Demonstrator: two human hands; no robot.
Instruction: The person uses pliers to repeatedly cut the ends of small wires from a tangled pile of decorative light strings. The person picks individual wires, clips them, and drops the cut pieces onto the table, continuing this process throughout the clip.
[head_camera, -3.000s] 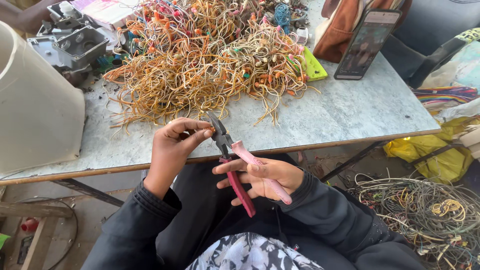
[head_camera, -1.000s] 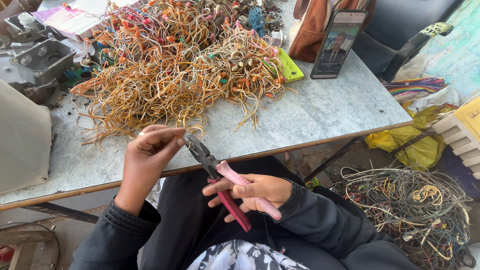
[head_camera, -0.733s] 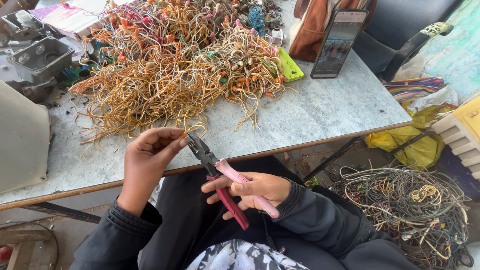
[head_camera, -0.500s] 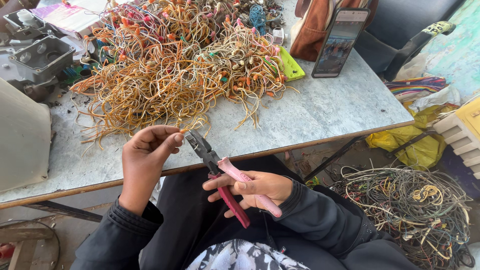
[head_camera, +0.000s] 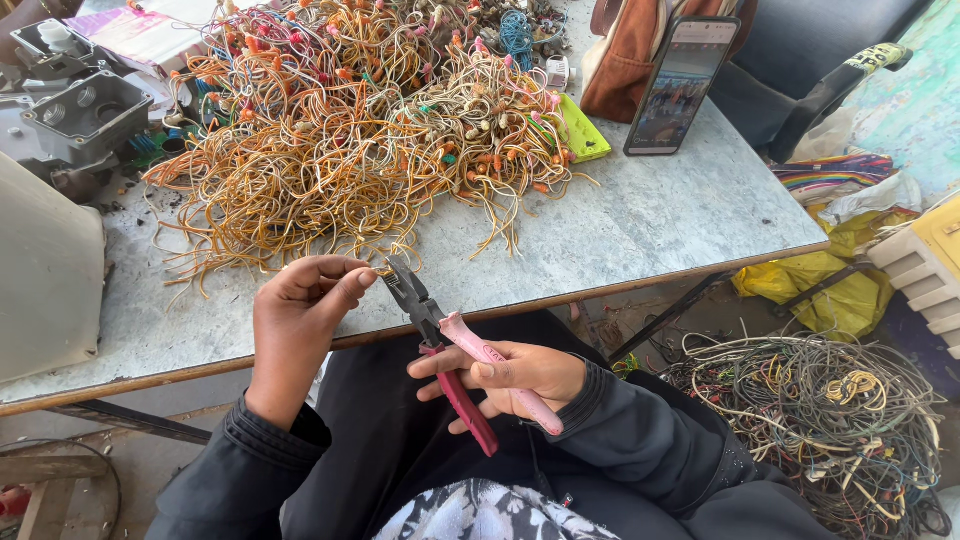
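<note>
I see pliers (head_camera: 440, 340) gripped in right hand (head_camera: 510, 375), nose up-left toward left hand (head_camera: 300, 320); left fingers (head_camera: 345, 290) pinched at its tip, wire too small to tell

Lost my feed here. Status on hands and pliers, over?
Right hand gripping pink-handled pliers, jaws up. Left hand pinched at the jaw tips; wire there too thin to confirm. Wire pile on table, apart.

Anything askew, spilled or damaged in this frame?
Nothing looks damaged. The orange and cream wire heap sprawls loosely over the grey tabletop, some strands reaching its front edge. A dark tangled wire coil lies on the floor. The black smartphone leans propped against a brown bag.
</note>
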